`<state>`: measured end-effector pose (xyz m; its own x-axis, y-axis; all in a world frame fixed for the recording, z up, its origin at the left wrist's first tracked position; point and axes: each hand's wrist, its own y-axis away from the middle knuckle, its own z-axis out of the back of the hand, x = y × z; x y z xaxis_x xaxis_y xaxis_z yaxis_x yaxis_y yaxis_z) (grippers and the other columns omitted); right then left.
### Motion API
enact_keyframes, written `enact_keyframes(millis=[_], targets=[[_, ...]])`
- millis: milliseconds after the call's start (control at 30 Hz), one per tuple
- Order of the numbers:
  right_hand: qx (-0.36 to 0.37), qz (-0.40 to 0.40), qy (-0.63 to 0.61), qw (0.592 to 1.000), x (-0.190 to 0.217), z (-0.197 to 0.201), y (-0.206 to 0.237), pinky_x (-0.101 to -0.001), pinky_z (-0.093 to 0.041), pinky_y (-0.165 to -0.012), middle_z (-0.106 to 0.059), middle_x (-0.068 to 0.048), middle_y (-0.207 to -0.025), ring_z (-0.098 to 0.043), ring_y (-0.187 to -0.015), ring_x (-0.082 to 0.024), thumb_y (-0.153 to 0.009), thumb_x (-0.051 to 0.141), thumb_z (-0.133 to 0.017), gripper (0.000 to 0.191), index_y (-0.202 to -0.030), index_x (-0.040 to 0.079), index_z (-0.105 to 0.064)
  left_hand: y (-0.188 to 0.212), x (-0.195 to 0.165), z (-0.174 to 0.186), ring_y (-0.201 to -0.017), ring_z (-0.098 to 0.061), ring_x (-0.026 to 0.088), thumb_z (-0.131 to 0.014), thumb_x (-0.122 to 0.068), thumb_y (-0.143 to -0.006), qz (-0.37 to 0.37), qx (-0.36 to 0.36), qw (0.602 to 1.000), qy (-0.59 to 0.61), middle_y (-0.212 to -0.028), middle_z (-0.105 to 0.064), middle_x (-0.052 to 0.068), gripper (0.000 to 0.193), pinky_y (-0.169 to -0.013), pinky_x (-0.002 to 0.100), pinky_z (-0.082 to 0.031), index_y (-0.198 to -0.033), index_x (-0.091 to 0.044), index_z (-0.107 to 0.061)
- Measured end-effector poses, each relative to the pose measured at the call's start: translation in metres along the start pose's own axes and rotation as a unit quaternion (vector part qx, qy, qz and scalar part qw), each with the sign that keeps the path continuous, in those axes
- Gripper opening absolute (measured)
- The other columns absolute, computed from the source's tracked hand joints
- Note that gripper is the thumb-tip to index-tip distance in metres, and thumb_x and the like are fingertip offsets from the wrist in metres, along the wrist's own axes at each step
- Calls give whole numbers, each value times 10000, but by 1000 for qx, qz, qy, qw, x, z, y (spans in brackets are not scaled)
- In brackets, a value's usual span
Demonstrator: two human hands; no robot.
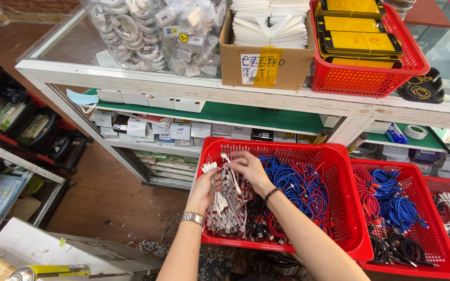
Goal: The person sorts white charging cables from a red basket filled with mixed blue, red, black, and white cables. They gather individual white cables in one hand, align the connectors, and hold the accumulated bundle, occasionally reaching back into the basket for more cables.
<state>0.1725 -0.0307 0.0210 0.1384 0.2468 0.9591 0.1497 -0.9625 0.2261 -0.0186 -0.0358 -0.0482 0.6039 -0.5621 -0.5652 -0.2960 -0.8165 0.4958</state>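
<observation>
Sorting step, by the look of it: left hand [205,188] gripped a bunch of white cables [220,200] at the red basket's [347,208] left end — right hand [248,165] pinched one strand above. Next move likely needs that strand aligned with the bunch.

Bare forearms, a metal-link watch [193,217] on the left wrist (silvery), a dark beaded bracelet [271,194] on the right.
</observation>
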Motion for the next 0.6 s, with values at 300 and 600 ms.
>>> enact_keyframes(millis=[300, 600], targets=[[-57, 265, -20, 962, 39, -38, 24, -270, -587, -870, -712, -86, -1040, -698, -970, -140, -933, -23, -668, 461, -1344, -5, -460, 26, -8, -35, -521, -382, 91, -540, -653, -928, 31, 58, 995, 80, -628, -434, -34, 573, -462, 225, -313, -875, -85, -588], [47, 142, 100, 984, 6, -44, 68, -296, -582, -804, -711, -68, -926, -710, -876, -159, -919, 76, -665, 455, -1333, 33, -480, 21, -17, -34, -744, -638, 181, -482, -204, -1059, -45, -66, 996, 46, -767, -595, 27, 177, -766, 363, -565, -1008, -58, -569]])
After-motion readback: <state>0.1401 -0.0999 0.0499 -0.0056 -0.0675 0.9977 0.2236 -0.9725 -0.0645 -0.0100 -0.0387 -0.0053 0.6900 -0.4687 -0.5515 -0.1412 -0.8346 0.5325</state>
